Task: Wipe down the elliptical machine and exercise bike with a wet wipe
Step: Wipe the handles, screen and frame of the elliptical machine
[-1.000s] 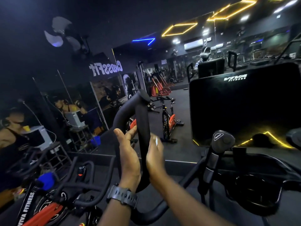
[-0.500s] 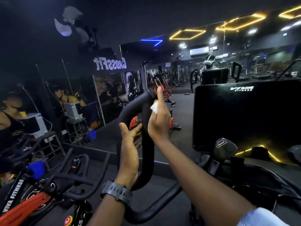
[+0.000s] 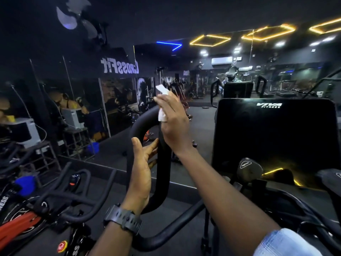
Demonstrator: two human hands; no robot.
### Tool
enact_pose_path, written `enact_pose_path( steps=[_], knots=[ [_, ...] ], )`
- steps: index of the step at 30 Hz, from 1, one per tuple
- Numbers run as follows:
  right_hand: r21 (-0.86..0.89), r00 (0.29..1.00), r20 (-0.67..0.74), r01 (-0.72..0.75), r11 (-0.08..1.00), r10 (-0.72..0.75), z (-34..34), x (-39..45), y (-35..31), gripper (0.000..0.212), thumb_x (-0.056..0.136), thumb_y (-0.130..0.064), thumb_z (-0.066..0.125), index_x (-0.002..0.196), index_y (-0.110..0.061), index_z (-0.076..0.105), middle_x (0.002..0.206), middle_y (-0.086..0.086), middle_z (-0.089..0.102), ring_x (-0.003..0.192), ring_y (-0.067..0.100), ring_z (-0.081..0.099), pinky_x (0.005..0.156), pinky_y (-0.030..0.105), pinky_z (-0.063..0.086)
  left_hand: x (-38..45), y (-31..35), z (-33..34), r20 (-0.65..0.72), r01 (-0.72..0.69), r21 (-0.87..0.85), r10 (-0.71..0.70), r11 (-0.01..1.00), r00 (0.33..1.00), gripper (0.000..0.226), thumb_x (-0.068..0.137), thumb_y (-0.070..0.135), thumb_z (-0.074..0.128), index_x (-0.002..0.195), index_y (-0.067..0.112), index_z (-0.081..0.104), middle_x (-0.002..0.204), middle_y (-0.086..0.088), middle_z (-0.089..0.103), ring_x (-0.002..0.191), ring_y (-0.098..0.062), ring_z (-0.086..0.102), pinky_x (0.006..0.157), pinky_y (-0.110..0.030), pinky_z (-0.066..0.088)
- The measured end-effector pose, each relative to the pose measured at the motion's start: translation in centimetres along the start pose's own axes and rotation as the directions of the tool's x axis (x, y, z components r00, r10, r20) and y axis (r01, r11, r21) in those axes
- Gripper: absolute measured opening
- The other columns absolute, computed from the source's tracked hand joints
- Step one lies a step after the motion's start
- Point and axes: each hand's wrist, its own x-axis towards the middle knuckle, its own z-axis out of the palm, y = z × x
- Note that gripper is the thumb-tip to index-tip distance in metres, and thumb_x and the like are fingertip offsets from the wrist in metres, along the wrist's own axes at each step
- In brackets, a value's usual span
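Note:
The elliptical's black looped handle (image 3: 163,163) rises in the middle of the view. My right hand (image 3: 173,124) is at the top of the loop and grips a white wet wipe (image 3: 162,113) against the handle's right side. My left hand (image 3: 143,169) rests flat against the left side of the same bar lower down, fingers straight, a black watch on the wrist. The elliptical's dark console (image 3: 275,133) stands to the right. A red and black exercise bike (image 3: 46,209) sits at the lower left.
A mirrored wall ahead reflects the gym, several bikes and a person. A second short handle with a round cap (image 3: 249,168) stands under the console. Small tables with grey boxes (image 3: 24,132) line the left wall. Dark floor lies between the machines.
My right hand slid the wipe up the handle from its middle to the top of the loop. My left hand stayed against the bar, and the view tilted upward slightly.

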Motion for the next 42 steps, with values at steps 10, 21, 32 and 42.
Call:
enact_pose_path(
  steps=[10,21,32,42],
  knots=[
    [0.341,0.783,-0.159,-0.528,0.778,0.602,-0.4,0.2,-1.8,0.040,0.093,-0.011,0.042,0.125,-0.013,0.067,0.119,0.003,0.070,0.107,0.012,0.062,0.083,-0.003,0.034,-0.1,0.2,-0.2,0.020,0.016,-0.006,-0.016,1.000,1.000,0.106,0.068,0.095,0.019,0.137,0.026,0.062,0.132,0.009,0.069,0.129,-0.005,0.058,0.119,-0.040,0.035],
    [0.197,0.929,-0.009,-0.361,0.912,0.370,-2.1,0.1,-0.2,0.044,0.091,-0.009,0.045,0.133,-0.008,0.060,0.127,0.006,0.066,0.112,0.003,0.059,0.095,0.005,0.039,0.2,-0.1,0.3,-0.005,0.012,0.016,-0.012,1.000,1.000,0.100,0.078,0.092,0.014,0.142,0.029,0.059,0.139,0.006,0.063,0.131,-0.010,0.054,0.120,-0.042,0.032],
    [0.112,0.711,0.220,-0.699,0.707,0.668,-2.2,-7.0,-2.0,0.025,0.092,-0.014,0.048,0.102,0.001,0.066,0.097,0.026,0.069,0.091,0.038,0.061,0.068,0.036,0.033,1.6,2.0,2.0,0.091,-0.048,-0.010,0.048,0.999,0.995,0.082,0.095,0.069,0.011,0.143,0.020,0.055,0.132,0.004,0.069,0.119,-0.002,0.064,0.098,-0.017,0.050],
    [0.185,0.719,0.276,-0.691,0.698,0.638,-1.6,-15.8,-2.6,0.034,0.088,-0.024,0.041,0.087,0.001,0.064,0.072,0.012,0.062,0.064,0.010,0.048,0.060,0.022,0.028,0.9,0.5,1.2,0.071,-0.054,-0.018,0.055,0.998,0.996,0.082,0.098,0.070,0.010,0.146,0.019,0.052,0.131,0.004,0.069,0.119,-0.004,0.065,0.100,-0.019,0.051]
  ],
)
